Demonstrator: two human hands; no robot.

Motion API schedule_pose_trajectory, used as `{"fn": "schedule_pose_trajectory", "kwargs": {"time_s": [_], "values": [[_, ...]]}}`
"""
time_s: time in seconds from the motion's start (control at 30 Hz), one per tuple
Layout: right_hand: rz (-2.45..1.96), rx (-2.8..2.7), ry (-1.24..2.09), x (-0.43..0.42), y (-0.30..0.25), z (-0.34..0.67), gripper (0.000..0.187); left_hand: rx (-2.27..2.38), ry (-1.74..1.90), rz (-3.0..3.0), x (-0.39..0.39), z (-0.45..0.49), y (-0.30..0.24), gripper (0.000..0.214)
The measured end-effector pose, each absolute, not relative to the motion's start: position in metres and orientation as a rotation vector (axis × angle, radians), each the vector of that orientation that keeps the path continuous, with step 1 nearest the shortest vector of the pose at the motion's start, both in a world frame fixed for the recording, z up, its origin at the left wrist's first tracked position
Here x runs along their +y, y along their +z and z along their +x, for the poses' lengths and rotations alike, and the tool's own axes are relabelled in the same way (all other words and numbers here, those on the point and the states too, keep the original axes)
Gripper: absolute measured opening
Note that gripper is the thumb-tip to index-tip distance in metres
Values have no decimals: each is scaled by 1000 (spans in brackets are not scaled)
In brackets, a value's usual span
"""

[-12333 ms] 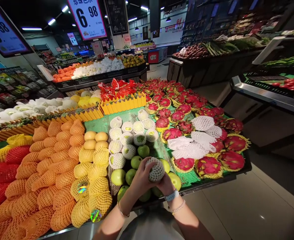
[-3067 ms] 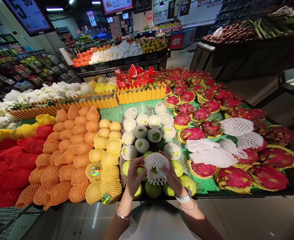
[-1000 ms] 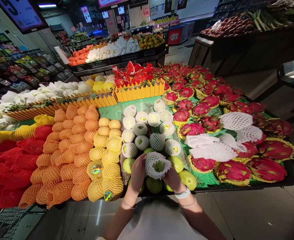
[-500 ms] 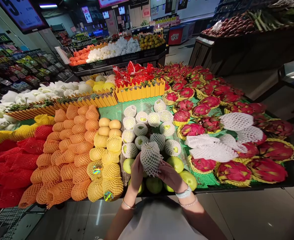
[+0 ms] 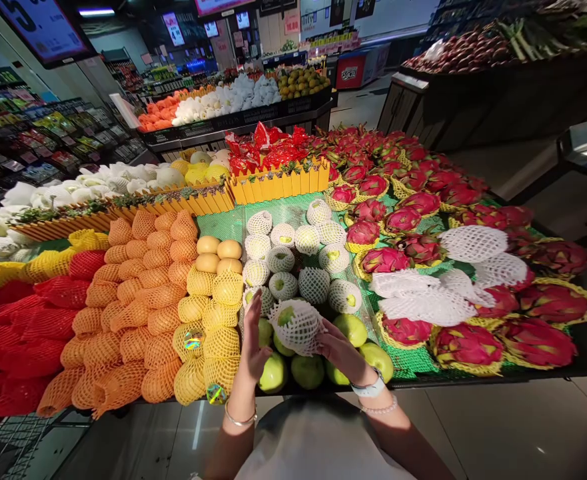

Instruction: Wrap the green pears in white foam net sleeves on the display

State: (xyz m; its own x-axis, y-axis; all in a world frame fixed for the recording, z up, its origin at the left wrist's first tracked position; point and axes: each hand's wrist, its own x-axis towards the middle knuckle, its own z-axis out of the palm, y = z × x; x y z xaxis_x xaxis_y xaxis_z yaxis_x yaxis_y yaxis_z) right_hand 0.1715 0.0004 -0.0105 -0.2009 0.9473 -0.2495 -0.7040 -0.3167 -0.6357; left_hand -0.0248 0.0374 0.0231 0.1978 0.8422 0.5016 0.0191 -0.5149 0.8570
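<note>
A green fruit in a white foam net (image 5: 296, 325) sits between my hands over the front of the fruit stand. My right hand (image 5: 344, 352) holds it from the right side, fingers curled on the net. My left hand (image 5: 253, 343) stands just left of it with the fingers stretched up and apart, the palm close to the net. Bare green fruits (image 5: 307, 370) lie under my hands. Behind them stand rows of the same fruit in white nets (image 5: 298, 261).
Orange and yellow netted fruit (image 5: 143, 313) are piled to the left, red netted ones (image 5: 8, 333) further left. Dragon fruit (image 5: 466, 343) and loose white nets (image 5: 423, 303) fill the right. A yellow fence divider (image 5: 280, 185) runs behind. The stand's front edge (image 5: 423, 380) meets the tiled floor.
The netted fruit has come down and turned, its green top now showing. My left hand has let go and opened beside it; my right hand still holds it.
</note>
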Motion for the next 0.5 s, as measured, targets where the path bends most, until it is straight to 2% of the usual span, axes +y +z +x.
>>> {"fn": "schedule_pose_trajectory", "kwargs": {"time_s": [0.07, 0.17, 0.27, 0.37, 0.5], "values": [[-749, -484, 1820, -1, -6, 169, 40, 817, 1147, 1938, 41, -27, 42, 82], [-802, -457, 1855, -3, -2, 164, 38, 888, 880, 2121, 43, -22, 53, 72], [-870, -384, 1832, -1, -6, 159, 30, 1013, 1018, 2128, 43, -15, 38, 53], [-899, -329, 1783, 1, -13, 156, 33, 1026, 1230, 2135, 43, -12, 15, 35], [-950, -337, 1705, 1, -11, 158, 35, 1019, 1210, 2017, 45, -15, -7, 48]]}}
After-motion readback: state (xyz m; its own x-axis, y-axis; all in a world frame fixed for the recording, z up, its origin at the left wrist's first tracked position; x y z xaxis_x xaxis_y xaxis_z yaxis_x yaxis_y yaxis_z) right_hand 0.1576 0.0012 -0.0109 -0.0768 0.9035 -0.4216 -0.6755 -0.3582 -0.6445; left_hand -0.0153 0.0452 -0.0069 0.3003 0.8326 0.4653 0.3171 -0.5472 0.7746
